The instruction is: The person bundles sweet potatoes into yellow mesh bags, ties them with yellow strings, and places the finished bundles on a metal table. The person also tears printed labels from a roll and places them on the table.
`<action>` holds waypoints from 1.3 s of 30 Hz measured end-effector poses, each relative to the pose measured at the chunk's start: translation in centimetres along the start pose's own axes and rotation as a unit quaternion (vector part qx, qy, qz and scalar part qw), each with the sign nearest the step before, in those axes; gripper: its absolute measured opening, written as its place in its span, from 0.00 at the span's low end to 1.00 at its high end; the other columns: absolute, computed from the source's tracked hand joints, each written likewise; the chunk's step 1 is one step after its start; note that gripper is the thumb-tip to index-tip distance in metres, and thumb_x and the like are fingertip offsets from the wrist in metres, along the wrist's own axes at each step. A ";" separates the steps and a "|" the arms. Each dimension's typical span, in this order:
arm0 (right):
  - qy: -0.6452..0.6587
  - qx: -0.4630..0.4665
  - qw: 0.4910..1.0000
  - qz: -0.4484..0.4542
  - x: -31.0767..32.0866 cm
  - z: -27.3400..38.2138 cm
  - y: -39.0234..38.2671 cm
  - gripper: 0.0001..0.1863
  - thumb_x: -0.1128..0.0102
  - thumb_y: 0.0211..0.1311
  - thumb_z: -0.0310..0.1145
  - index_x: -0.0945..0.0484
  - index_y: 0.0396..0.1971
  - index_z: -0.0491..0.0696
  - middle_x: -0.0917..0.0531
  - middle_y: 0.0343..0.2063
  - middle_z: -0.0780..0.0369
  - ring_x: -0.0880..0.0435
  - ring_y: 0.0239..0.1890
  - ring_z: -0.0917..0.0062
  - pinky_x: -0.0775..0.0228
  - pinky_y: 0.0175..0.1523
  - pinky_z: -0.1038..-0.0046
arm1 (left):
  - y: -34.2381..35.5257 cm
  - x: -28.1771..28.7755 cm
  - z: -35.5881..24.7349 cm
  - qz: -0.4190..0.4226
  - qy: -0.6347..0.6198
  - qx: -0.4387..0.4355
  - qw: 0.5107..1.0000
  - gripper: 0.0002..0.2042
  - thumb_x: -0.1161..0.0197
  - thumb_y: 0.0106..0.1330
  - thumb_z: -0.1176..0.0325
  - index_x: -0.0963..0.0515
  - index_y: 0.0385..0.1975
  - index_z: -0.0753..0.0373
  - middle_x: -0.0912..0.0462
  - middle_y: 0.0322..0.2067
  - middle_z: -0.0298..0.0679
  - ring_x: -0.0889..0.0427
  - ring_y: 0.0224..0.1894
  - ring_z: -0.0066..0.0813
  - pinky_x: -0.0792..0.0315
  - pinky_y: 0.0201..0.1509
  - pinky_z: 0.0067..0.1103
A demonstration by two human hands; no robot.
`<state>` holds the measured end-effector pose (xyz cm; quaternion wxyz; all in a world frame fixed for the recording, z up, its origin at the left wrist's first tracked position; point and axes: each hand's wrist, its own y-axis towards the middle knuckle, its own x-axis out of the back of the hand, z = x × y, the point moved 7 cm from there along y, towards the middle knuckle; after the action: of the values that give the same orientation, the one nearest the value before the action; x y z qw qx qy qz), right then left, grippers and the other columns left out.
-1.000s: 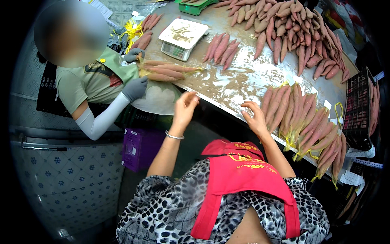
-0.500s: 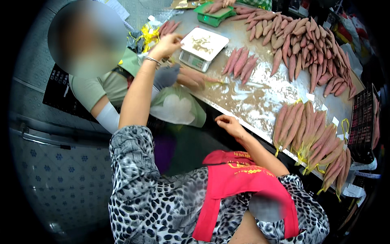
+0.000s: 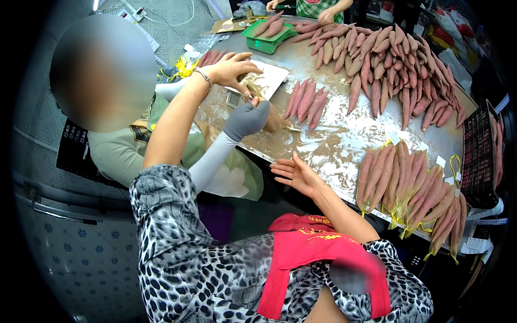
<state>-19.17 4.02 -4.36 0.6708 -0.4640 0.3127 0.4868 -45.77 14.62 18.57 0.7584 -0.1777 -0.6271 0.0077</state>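
While the head view is looking down on the metal table [image 3: 344, 145], the person's left hand [image 3: 230, 69] is reaching out toward eleven o'clock, fingers curled loosely over the white scale [image 3: 264, 81]; whether they are pinching anything I cannot tell. A co-worker's grey-gloved hand [image 3: 246, 119] is gripping a sweet potato [image 3: 266, 110] just beside that scale. The right hand [image 3: 295, 173] is resting at the table's near edge, fingers spread and holding nothing. Bagged sweet potato bundles [image 3: 409, 188] are lying at three o'clock of it, a loose pile [image 3: 388, 70] at one o'clock. Judging from this, keeping the reaching wrist clear of the gloved hand would help avoid knocking the scale's tray.
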 end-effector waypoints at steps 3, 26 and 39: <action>0.024 0.003 0.999 0.030 -1.2 1.3 1.2 0.44 0.59 0.71 0.64 0.43 0.68 0.37 0.31 0.64 0.48 0.32 0.68 0.61 0.40 0.70 0.56 | 0.9 0.5 -1.8 -0.031 0.100 -0.032 0.994 0.21 0.31 0.54 0.57 0.19 0.51 0.47 0.23 0.56 0.28 0.41 0.71 0.40 0.49 0.71 0.48; 0.247 0.313 0.912 0.094 1.1 17.4 -8.1 0.42 0.54 0.66 0.66 0.39 0.66 0.45 0.33 0.64 0.54 0.30 0.65 0.58 0.38 0.67 0.42 | 4.8 11.9 -16.7 -0.562 -0.510 0.125 0.639 0.10 0.44 0.74 0.70 0.21 0.33 0.70 0.28 0.20 0.29 0.30 0.23 0.13 0.35 0.28 0.15; 0.068 0.174 0.943 -0.276 21.9 4.2 -12.9 0.12 0.52 0.76 0.32 0.27 0.46 0.37 0.17 0.39 0.53 0.17 0.41 0.68 0.23 0.44 0.71 | 3.5 -21.8 -33.7 -0.257 -0.638 0.254 0.680 0.09 0.44 0.71 0.70 0.21 0.32 0.69 0.25 0.18 0.35 0.24 0.22 0.22 0.29 0.30 0.20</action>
<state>0.15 14.64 -17.78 0.8262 -0.4400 0.2972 0.1881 -17.50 4.00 -8.18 0.1622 0.2380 -0.9540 0.0833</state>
